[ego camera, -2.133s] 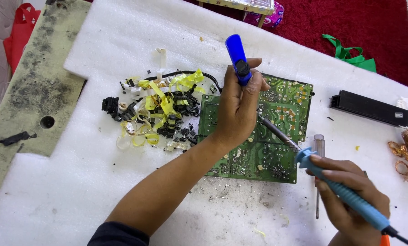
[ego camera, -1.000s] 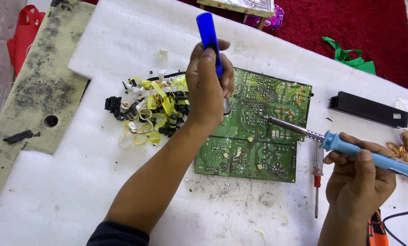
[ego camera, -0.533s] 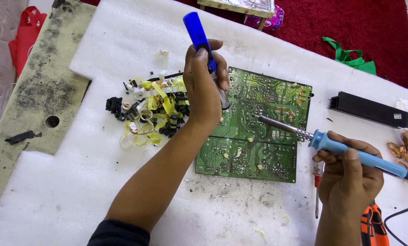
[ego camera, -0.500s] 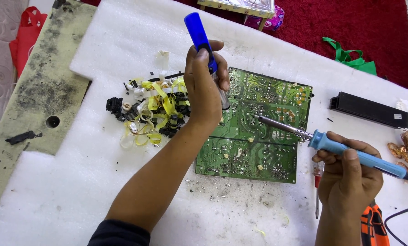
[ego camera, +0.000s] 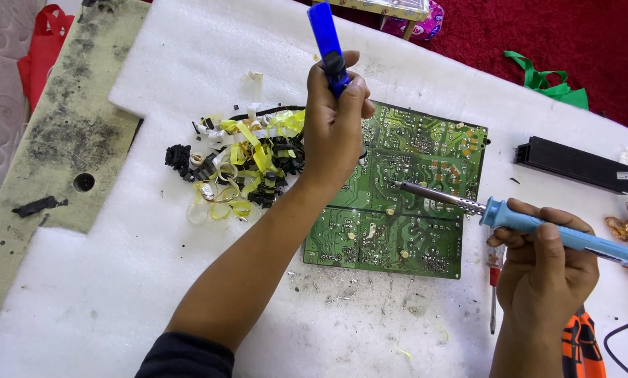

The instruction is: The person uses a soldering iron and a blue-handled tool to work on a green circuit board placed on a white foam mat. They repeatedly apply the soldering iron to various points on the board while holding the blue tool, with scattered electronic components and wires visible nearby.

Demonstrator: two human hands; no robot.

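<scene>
Head view, the only one. Left hand [ego camera: 335, 126] is clamped around a blue desoldering pump [ego camera: 328, 43], held upright with its lower end hidden behind the fist, over the upper left part of the green circuit board [ego camera: 405, 217]. Right hand [ego camera: 541, 269] is closed on the blue handle of a soldering iron [ego camera: 538, 222]; its metal tip reaches left across the board and sits on or just above the solder side near the board's middle, and contact cannot be told for sure. The two hands are well apart, the board lying between them on the white foam sheet [ego camera: 118, 280] that covers the bench. Risks, as a judgement: the hot tip is near the left wrist, so a slip of either hand could burn skin; the board lies loose on foam and could slide under pressure; a tip straying off the board could melt the foam. The pile of yellow tape and black parts [ego camera: 240, 171] lies touching or just beside the board's left edge, under the left forearm, and could be scattered. A small red-handled screwdriver [ego camera: 494, 280] lies just beside the right hand; a black oblong part [ego camera: 576, 164] rests farther right.
</scene>
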